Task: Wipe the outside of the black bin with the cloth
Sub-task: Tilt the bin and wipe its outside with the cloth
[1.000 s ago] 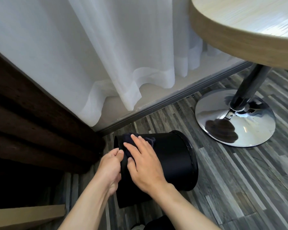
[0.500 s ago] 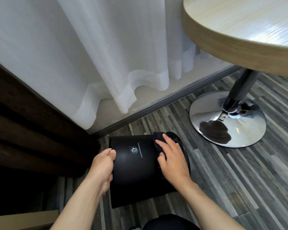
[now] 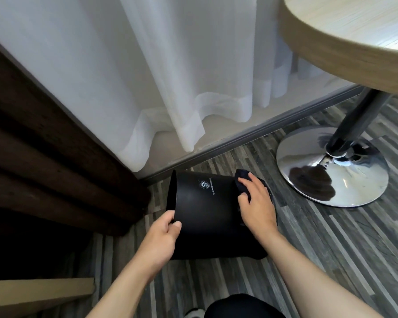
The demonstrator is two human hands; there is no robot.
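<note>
The black bin (image 3: 205, 210) lies on its side on the striped wood floor, with a small white logo facing up. My left hand (image 3: 162, 237) grips the bin's rim at its left end, thumb on the outside. At the bin's right end, my right hand (image 3: 255, 200) presses a dark cloth (image 3: 241, 180) flat against the wall of the bin. Most of the cloth is hidden under my palm and fingers.
A round wooden table (image 3: 345, 35) on a chrome pedestal base (image 3: 331, 166) stands to the right. White sheer curtains (image 3: 170, 76) hang behind the bin. Dark brown drapes (image 3: 44, 145) fill the left, and a wooden board (image 3: 32, 292) lies at the lower left.
My right hand slid the cloth along the bin's side from the left end to the right end. My left hand shifted to grip the rim.
</note>
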